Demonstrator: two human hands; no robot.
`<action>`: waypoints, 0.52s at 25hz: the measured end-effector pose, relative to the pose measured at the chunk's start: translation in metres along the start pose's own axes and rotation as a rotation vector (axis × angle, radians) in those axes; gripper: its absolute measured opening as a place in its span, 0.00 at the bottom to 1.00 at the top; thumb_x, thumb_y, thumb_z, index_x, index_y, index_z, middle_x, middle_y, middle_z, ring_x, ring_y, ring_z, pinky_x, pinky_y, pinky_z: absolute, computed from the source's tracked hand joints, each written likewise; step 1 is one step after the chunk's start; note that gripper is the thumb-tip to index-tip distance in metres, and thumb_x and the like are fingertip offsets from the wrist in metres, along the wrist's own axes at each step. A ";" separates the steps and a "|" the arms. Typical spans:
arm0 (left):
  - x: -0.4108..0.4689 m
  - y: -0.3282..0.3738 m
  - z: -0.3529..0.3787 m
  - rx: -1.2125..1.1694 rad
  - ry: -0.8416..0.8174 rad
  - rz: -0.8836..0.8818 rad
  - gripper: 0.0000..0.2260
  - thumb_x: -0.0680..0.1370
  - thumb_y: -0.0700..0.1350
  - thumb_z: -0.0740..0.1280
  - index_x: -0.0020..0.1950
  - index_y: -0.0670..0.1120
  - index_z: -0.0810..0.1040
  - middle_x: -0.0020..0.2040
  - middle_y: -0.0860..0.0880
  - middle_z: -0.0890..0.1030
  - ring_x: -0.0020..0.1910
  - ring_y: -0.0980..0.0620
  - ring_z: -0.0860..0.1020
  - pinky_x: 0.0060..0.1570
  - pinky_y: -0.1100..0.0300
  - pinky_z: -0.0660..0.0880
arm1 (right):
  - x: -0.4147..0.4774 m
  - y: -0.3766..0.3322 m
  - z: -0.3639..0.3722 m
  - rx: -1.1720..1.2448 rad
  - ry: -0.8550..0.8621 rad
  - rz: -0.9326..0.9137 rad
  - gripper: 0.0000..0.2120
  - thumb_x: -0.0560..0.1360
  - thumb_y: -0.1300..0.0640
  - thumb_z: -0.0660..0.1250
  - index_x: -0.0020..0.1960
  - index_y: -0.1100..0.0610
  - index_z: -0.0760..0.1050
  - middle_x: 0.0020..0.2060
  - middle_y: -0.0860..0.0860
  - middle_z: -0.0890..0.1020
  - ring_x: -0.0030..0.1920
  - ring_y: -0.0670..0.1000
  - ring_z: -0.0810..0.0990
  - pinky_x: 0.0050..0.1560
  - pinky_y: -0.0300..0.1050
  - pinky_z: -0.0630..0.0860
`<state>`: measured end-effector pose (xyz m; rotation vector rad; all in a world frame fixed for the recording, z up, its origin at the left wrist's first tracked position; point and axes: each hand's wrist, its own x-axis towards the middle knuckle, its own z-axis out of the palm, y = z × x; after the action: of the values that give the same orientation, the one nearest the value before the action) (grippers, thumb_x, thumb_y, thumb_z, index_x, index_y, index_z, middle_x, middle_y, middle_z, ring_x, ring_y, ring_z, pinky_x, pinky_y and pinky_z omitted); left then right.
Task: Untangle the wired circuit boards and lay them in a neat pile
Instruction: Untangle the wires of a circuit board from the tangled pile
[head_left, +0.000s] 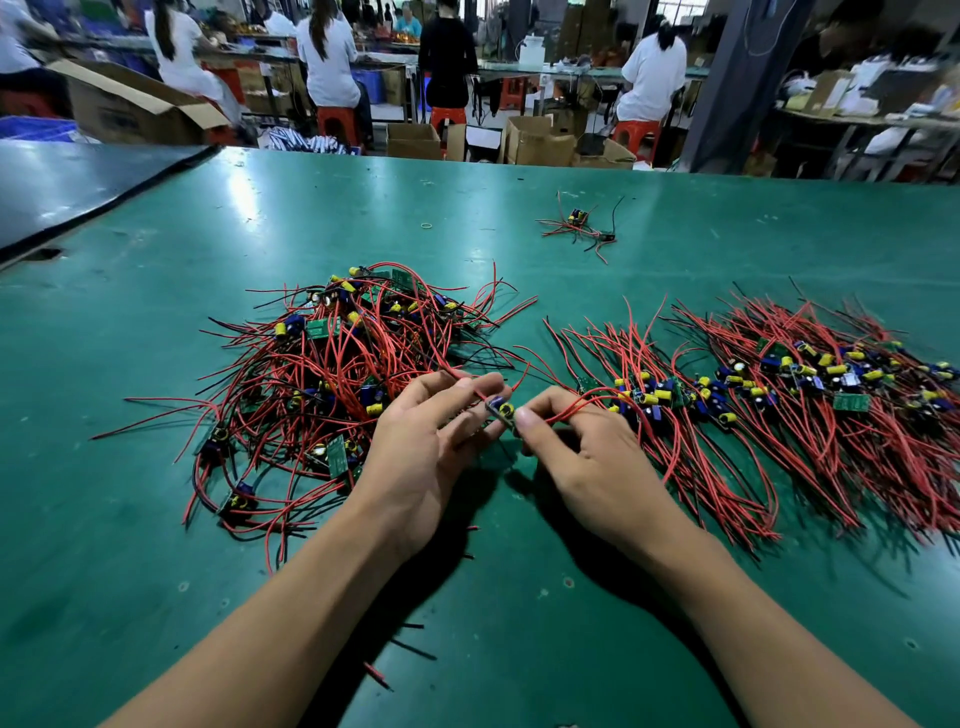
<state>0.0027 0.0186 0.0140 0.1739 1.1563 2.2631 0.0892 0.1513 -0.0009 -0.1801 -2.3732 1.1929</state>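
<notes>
Between the tangled heap and 2 neat piles, left hand and right hand are pinching 1 wired board. I am judging about half remaining.

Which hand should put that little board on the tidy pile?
Probably the right hand. Both hands hold the board, but the tidy pile lies just beside the right one, while the left hand is over by the messy heap.
</notes>
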 end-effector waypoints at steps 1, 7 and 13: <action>0.000 0.000 -0.002 0.008 -0.019 0.001 0.07 0.77 0.32 0.62 0.50 0.44 0.74 0.51 0.41 0.85 0.50 0.45 0.84 0.52 0.52 0.81 | 0.002 -0.001 -0.001 0.111 0.012 0.039 0.09 0.79 0.49 0.65 0.40 0.49 0.76 0.30 0.43 0.79 0.28 0.42 0.73 0.33 0.35 0.71; -0.005 0.001 0.002 0.102 -0.120 -0.161 0.06 0.74 0.42 0.66 0.49 0.43 0.78 0.38 0.43 0.81 0.31 0.47 0.81 0.32 0.58 0.80 | 0.008 -0.004 -0.027 0.563 -0.155 0.196 0.04 0.75 0.53 0.73 0.41 0.51 0.81 0.33 0.49 0.80 0.29 0.45 0.72 0.29 0.34 0.66; -0.011 -0.004 0.001 0.283 -0.276 -0.245 0.15 0.71 0.49 0.71 0.49 0.40 0.75 0.36 0.44 0.80 0.29 0.46 0.81 0.29 0.59 0.78 | 0.007 -0.002 -0.033 0.539 -0.309 0.301 0.04 0.72 0.52 0.72 0.39 0.49 0.82 0.28 0.45 0.74 0.28 0.43 0.68 0.28 0.33 0.62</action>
<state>0.0135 0.0151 0.0131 0.4183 1.2658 1.7932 0.0985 0.1762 0.0198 -0.1855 -2.2180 2.0866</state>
